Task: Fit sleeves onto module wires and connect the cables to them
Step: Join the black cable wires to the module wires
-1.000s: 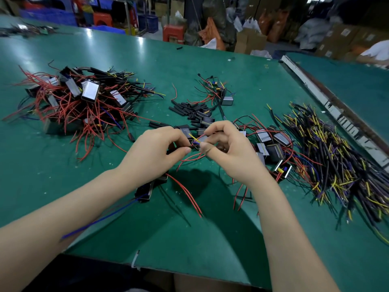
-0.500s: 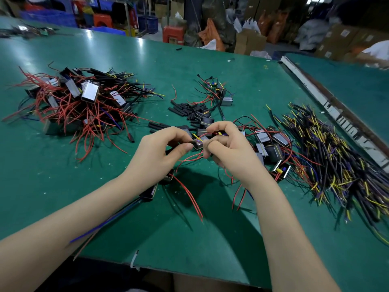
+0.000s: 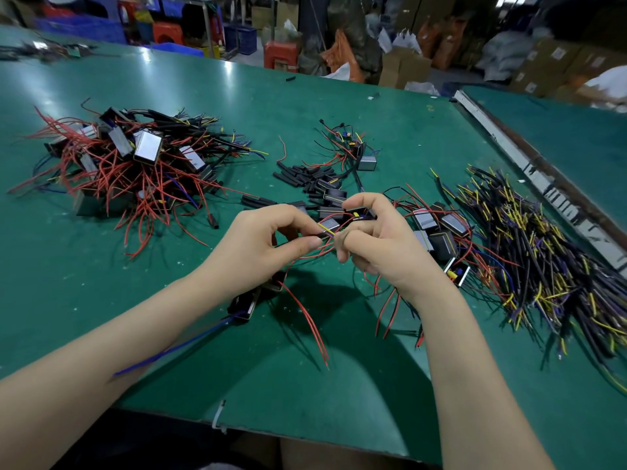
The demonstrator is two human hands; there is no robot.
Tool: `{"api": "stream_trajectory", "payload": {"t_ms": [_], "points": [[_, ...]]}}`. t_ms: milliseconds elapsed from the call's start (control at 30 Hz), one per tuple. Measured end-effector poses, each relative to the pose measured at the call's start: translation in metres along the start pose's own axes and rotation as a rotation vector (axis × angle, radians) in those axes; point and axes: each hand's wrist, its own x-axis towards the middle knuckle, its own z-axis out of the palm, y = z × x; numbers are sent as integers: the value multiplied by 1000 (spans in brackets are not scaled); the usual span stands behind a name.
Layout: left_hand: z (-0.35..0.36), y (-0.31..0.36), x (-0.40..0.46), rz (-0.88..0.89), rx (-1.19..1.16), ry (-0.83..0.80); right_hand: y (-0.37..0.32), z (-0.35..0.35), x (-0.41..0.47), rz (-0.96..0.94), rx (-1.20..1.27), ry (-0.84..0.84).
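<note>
Green matting [image 3: 101,300] covers the bench, and I work across it from my left. My left hand [image 3: 268,245] pinches a black sleeve end [image 3: 314,235] between thumb and forefinger, with a module [image 3: 246,301] hanging below the wrist and its red wires [image 3: 312,327] and a blue wire [image 3: 176,347] trailing toward me. My right hand [image 3: 380,245] curls its fingers round the thin yellow and red wire ends [image 3: 330,232] and feeds them at the sleeve mouth; whether the tips are already inside, I cannot tell. To do this well I judge I should keep the strands pinched tight and straight, close to their tips, and hold the sleeve steady so nothing splays or doubles back.

Far left lies a heap of modules [image 3: 135,164] tangled in red leads, well apart from my hands. Just beyond my fingers sit loose black sleeves [image 3: 302,176] and a small module [image 3: 366,162]. Right of my right hand lie more modules [image 3: 437,228], then the big pile of black and yellow cables [image 3: 543,262]. The loose red leads under my wrists look likeliest to snag.
</note>
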Motion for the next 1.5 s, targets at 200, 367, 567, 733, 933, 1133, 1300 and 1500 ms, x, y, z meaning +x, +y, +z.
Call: {"api": "stream_trajectory", "payload": {"t_ms": [200, 367, 567, 733, 933, 1133, 1300, 1500], "points": [[-7, 2, 1, 46, 14, -100, 1, -1, 0, -26, 36, 31], [2, 7, -4, 34, 91, -59, 3, 2, 2, -15, 35, 56], [12, 9, -10, -44, 90, 74, 4, 5, 2, 9, 31, 80], [16, 12, -12, -71, 65, 173, 2, 7, 1, -20, 77, 86], [12, 13, -12, -143, 4, 180, 1, 8, 2, -60, 101, 99], [2, 13, -12, -174, -21, 121, 1, 9, 1, -75, 76, 76], [-1, 13, -13, -197, -80, 110, 2, 11, 0, -84, 54, 55], [9, 18, -12, -257, -51, 224, 1, 11, 0, -91, 78, 61]]}}
